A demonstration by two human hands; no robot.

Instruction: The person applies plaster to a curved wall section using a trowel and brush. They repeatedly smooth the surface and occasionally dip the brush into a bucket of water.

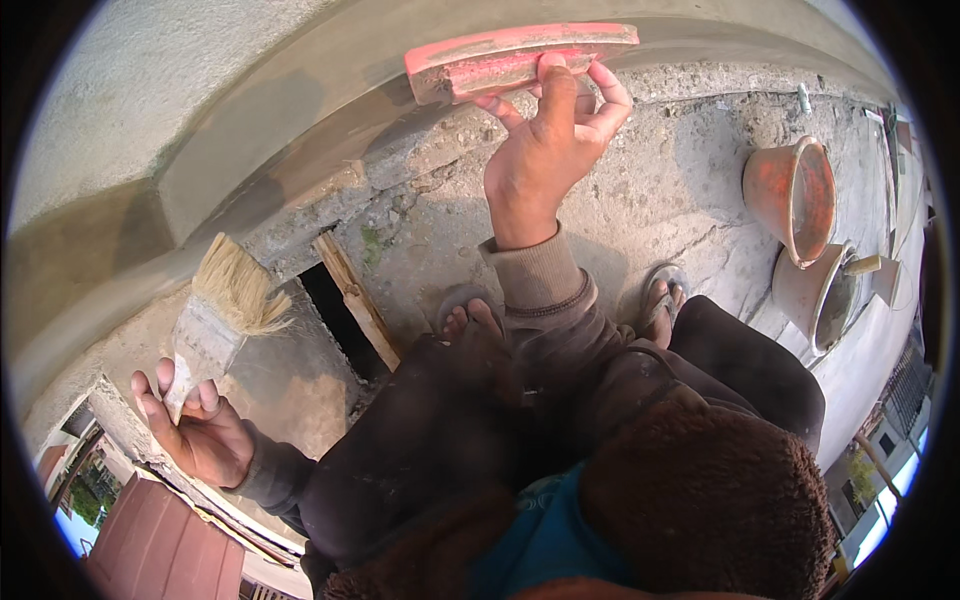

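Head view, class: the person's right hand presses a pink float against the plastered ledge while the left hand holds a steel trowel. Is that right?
Not quite. In the head view the left hand holds a wide paintbrush with pale bristles, not a steel trowel. The right hand does press the pink float against the plastered ledge.

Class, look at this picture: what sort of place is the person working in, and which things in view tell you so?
Probably an outdoor building site, up on a roof edge. The right hand presses a red float against a freshly plastered wall, the left hand holds a wide brush, and mortar-stained pans sit on rough concrete.
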